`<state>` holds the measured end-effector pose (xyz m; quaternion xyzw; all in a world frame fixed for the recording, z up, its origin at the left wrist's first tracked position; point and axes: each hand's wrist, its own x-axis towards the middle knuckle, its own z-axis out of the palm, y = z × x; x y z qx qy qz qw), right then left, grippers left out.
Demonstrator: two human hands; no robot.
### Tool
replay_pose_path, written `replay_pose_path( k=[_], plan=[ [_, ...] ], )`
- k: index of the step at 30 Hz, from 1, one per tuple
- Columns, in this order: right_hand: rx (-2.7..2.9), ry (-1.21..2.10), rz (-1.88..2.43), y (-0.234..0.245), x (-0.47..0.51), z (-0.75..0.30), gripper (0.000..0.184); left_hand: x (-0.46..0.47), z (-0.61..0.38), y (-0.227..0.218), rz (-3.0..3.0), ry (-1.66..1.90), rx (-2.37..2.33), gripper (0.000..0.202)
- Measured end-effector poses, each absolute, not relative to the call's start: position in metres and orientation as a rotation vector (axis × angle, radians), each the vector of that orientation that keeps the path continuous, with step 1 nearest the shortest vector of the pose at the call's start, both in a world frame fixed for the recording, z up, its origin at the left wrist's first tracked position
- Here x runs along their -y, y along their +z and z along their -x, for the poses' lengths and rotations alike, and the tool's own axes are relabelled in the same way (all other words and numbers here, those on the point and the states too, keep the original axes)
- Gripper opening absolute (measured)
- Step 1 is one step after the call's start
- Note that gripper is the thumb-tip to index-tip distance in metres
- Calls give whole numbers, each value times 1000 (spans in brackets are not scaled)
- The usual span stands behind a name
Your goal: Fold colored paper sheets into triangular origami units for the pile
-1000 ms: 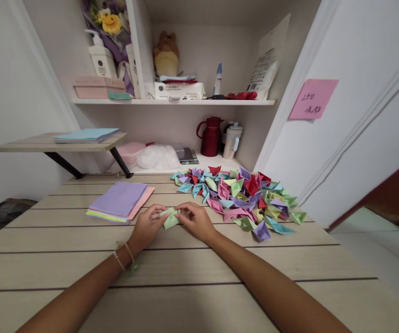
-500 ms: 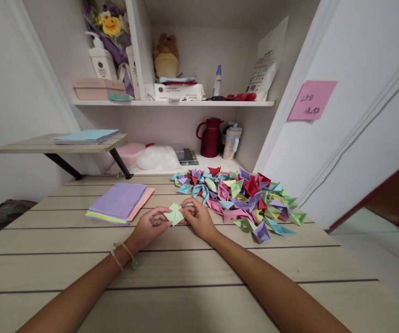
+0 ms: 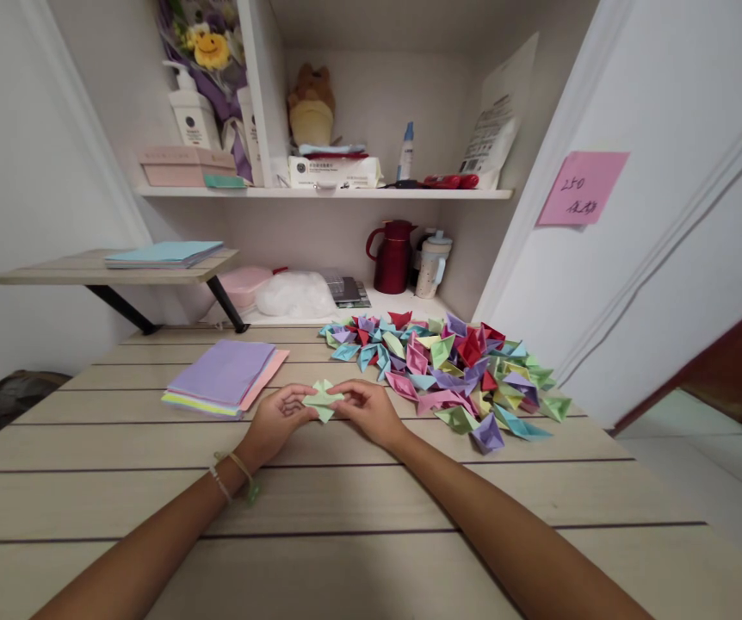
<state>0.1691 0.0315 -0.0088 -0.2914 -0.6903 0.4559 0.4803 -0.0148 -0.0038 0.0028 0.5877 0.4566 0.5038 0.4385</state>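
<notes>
A small light green folded paper is held just above the wooden table, with points sticking up and down from its middle. My left hand pinches its left corner between thumb and fingers. On the opposite side, my right hand grips the right corner the same way. Close by on the right lies a heap of folded paper boats in purple, pink, blue, green, red and yellow. To the left of my hands sits a stack of square paper sheets, purple on top.
A small raised shelf at the left bears blue sheets. Behind the table stand a dark red jug, a speckled cup and a white plastic bag. A pink note is stuck on the right.
The green paper has gone from a compact diamond to a wider shape, its sides drawn outward. My right hand has turned slightly and now pinches the right corner.
</notes>
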Motion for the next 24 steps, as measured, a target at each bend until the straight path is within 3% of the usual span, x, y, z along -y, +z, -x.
replay_pose_path(
  k=[3,9,17,20,24],
  plan=[
    [1662,1133,733,-11,-34,-169,22,4,14,3,-1528,1250,-1138,28],
    [1582,1254,635,-11,-35,-167,31,5,12,7,-1682,1299,-1192,15],
    [1663,1308,637,-16,-38,-167,33,7,13,6,-1607,1266,-1180,35],
    [1720,1246,634,-14,-34,-167,37,5,14,5,-1612,1292,-1166,24],
    [1798,1111,635,-10,-29,-167,28,3,16,4,-1648,1276,-1194,13]
  ],
)
